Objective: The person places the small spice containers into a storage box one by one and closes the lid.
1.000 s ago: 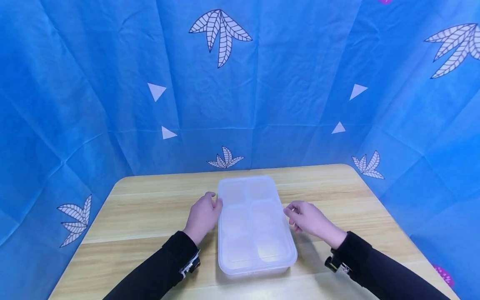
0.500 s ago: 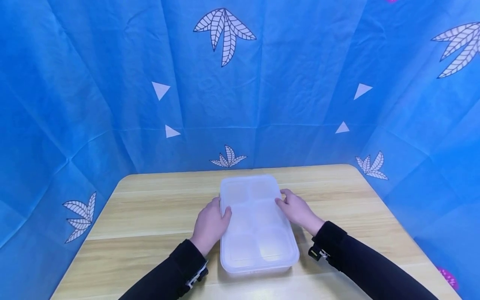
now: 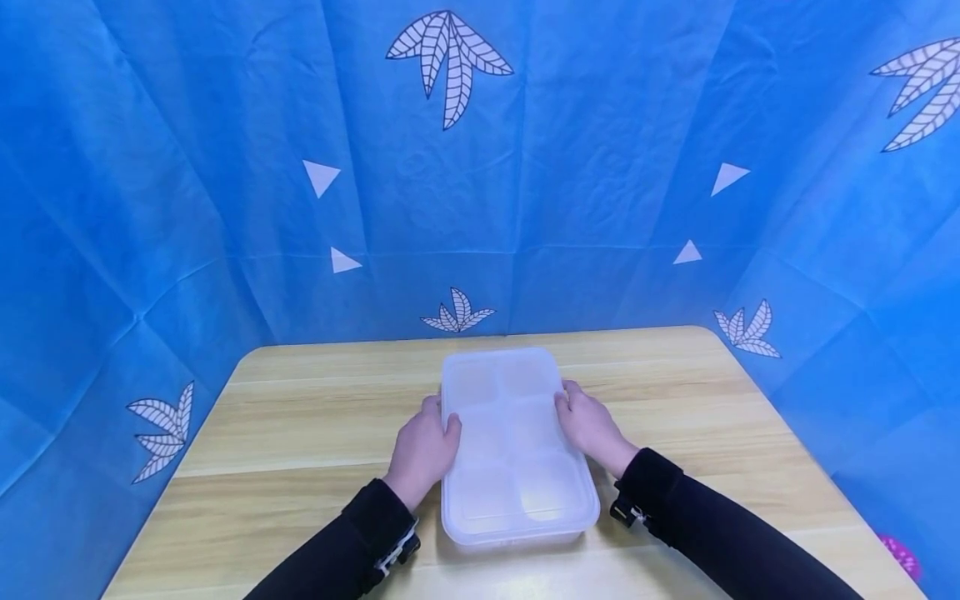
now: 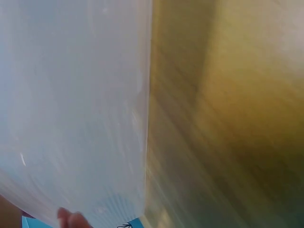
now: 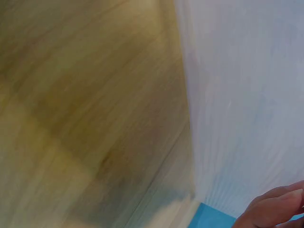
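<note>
A translucent white plastic food container (image 3: 513, 442) with a lid lies lengthwise on the wooden table, its lid moulded into several rounded panels. My left hand (image 3: 422, 450) grips its left long side, thumb over the lid's edge and fingers down the side wall. On the opposite side my right hand (image 3: 592, 427) holds the right edge, its thumb at the lid's rim. The left wrist view is filled by the container's side wall (image 4: 76, 104), with fingertips (image 4: 71, 219) at the bottom. In the right wrist view, curled fingers (image 5: 273, 210) lie against the other wall.
The light wooden table (image 3: 315, 417) has rounded far corners. Blue cloth (image 3: 510, 167) with white leaf and triangle prints hangs behind it and along both sides. Black sleeves with small wrist devices (image 3: 397, 552) cover both forearms.
Both hands have come in from beside the container and taken hold of its long sides, thumbs moving onto the lid's edges. The container itself has stayed in place on the table.
</note>
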A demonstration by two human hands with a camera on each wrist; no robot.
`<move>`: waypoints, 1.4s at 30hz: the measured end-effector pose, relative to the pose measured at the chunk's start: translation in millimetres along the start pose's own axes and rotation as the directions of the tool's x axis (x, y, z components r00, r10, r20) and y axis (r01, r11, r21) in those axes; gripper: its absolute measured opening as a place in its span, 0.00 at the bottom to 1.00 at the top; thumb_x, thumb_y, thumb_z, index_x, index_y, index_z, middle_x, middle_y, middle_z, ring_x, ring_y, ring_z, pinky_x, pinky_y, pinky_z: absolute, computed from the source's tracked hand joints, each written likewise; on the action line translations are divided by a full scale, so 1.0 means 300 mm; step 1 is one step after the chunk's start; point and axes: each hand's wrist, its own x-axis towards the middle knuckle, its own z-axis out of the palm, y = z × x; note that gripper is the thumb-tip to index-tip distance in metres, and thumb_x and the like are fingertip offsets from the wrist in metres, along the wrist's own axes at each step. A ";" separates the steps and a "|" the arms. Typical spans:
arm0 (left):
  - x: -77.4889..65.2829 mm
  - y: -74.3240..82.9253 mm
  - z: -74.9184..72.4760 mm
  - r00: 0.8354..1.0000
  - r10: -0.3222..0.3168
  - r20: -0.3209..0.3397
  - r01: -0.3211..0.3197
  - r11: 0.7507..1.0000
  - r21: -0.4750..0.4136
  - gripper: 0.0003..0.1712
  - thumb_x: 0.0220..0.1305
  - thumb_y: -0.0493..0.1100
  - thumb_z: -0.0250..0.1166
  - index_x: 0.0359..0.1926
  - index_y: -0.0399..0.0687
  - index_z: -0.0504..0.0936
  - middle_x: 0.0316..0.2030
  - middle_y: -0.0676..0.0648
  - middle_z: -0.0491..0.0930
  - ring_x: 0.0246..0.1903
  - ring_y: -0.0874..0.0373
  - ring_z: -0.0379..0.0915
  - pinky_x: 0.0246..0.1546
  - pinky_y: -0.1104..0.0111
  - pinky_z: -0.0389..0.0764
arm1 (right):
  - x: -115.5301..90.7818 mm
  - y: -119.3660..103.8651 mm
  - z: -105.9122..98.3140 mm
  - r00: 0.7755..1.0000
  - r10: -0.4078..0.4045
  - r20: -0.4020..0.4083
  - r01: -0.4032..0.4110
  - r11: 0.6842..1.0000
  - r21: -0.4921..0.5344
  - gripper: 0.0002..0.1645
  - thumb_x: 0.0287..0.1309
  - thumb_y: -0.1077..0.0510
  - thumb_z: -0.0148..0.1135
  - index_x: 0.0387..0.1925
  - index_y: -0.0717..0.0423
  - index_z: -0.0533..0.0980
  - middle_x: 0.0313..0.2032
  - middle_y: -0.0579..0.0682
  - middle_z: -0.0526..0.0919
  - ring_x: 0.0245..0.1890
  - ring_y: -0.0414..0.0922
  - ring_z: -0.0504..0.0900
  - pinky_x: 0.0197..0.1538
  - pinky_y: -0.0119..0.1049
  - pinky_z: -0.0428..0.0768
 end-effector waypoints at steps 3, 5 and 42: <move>0.012 0.001 0.001 1.000 -0.014 0.013 0.015 1.000 -0.021 0.26 0.75 0.48 0.51 0.60 0.29 0.68 0.34 0.37 0.82 0.27 0.51 0.79 0.29 0.59 0.81 | 0.000 0.002 0.001 1.000 0.002 -0.002 -0.002 1.000 0.003 0.32 0.79 0.50 0.35 0.72 0.69 0.58 0.62 0.69 0.73 0.60 0.64 0.75 0.60 0.58 0.75; 0.018 0.001 0.003 1.000 -0.024 0.014 0.024 0.999 -0.021 0.25 0.75 0.48 0.49 0.59 0.29 0.68 0.29 0.39 0.80 0.25 0.51 0.77 0.26 0.60 0.79 | 0.000 0.001 0.002 1.000 0.001 0.000 -0.001 1.000 0.011 0.32 0.79 0.50 0.34 0.71 0.69 0.59 0.62 0.69 0.73 0.60 0.64 0.75 0.60 0.58 0.76; 0.004 -0.022 0.025 1.000 0.005 -0.011 -0.007 0.993 -0.120 0.22 0.80 0.45 0.45 0.60 0.29 0.66 0.19 0.47 0.69 0.18 0.54 0.68 0.18 0.64 0.69 | -0.004 0.004 0.025 0.999 -0.030 -0.012 0.031 0.994 0.101 0.30 0.81 0.52 0.33 0.71 0.70 0.60 0.60 0.70 0.75 0.57 0.62 0.78 0.54 0.54 0.81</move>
